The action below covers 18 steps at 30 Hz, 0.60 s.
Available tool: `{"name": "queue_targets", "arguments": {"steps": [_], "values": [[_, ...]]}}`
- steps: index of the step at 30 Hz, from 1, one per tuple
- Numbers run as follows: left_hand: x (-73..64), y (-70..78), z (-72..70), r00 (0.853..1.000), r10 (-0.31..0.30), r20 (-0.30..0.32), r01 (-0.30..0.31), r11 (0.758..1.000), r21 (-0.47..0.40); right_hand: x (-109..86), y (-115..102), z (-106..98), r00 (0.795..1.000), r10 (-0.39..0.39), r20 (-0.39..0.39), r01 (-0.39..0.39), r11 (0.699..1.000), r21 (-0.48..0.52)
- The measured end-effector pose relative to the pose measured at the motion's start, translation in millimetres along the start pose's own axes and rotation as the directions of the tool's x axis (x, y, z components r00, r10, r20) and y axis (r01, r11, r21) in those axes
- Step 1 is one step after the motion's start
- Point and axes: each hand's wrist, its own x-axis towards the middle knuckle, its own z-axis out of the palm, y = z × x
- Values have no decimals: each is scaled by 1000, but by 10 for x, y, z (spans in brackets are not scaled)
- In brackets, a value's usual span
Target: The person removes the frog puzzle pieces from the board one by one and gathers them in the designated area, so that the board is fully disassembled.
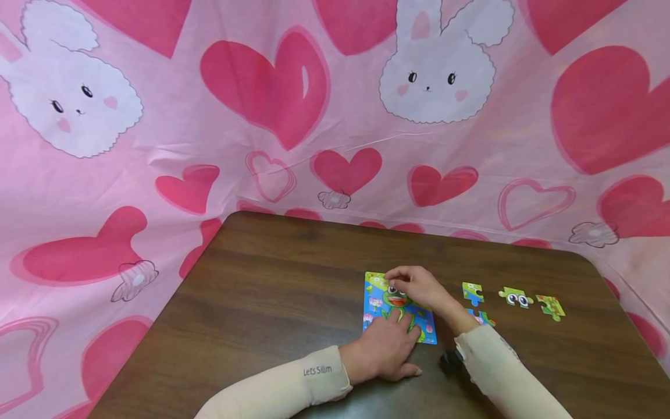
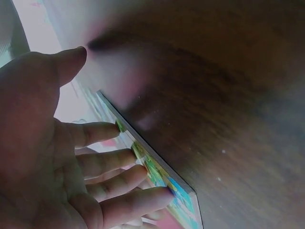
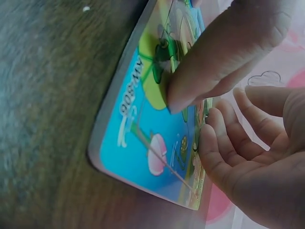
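Observation:
A frog jigsaw puzzle (image 1: pixel 373 294) in a flat board lies on the table, its picture mostly blue with a green frog. My left hand (image 1: pixel 386 348) rests on its lower middle, with extended fingertips touching the picture, as the left wrist view also shows. At the board's upper part is my right hand (image 1: pixel 421 288), its bent fingers (image 3: pixel 207 138) right at the picture's surface and the thumb close to them. No piece shows between them. One large finger of the left hand (image 3: pixel 224 52) presses the picture in the right wrist view. Both hands hide part of the frog.
Several loose jigsaw pieces lie right of the board: a blue-green piece (image 1: pixel 473 293), one with eyes (image 1: pixel 515 298), a green-and-red piece (image 1: pixel 551 307), and another piece (image 1: pixel 480 317) partly behind the right sleeve (image 1: pixel 502 372). A pink heart-and-rabbit cloth (image 1: pixel 356 128) hangs behind the brown table (image 1: pixel 272 279).

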Motion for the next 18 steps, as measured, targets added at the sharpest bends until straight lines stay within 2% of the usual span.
{"name": "queue_targets", "arguments": {"steps": [4,13,18], "values": [[0,3,-12,1000,-4,-11,4,1000,1,3,8,9,1000,7,-4,-7,999,37],[10,-7,-46,1000,1,7,-1,1000,-7,-5,56,19,1000,-17,15,16,996,85],[18,-7,-29,1000,5,9,-5,1000,-3,-12,68,-5,999,-24,46,19,994,111]]}}
